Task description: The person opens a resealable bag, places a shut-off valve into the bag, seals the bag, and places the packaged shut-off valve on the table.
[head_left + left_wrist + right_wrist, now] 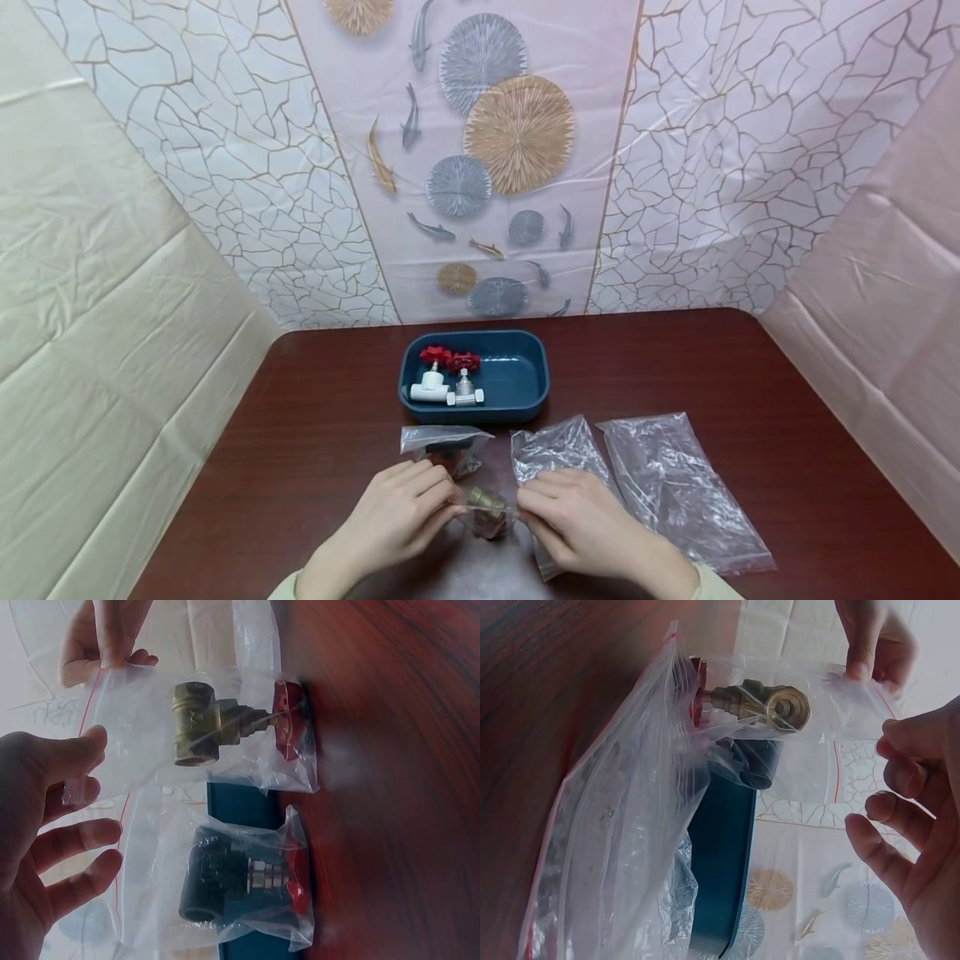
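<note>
From my end: no readable text, brand, number or sign, all three views. I can make out none on the zip bags (pixel 678 483), valves (pixel 466 392), blue tray (pixel 521 383) or patterned backdrop (pixel 519 133).

tray (pixel 517 382) behind bagged valves (pixel 487 503) | loose valves (pixel 432 386) in tray (left end) | two bags (pixel 684 490) right

A dark red-brown table (pixel 300 442) with rounded far corners stands between pale, creased sheets (pixel 112 333) — one on either side. Behind it hangs a printed cloth (pixel 675 167) — panels (pixel 247 167) of crackled gold lines flank a pale pink strip (pixel 412 183) with fish (pixel 380 158) and circles (pixel 519 133).
</note>
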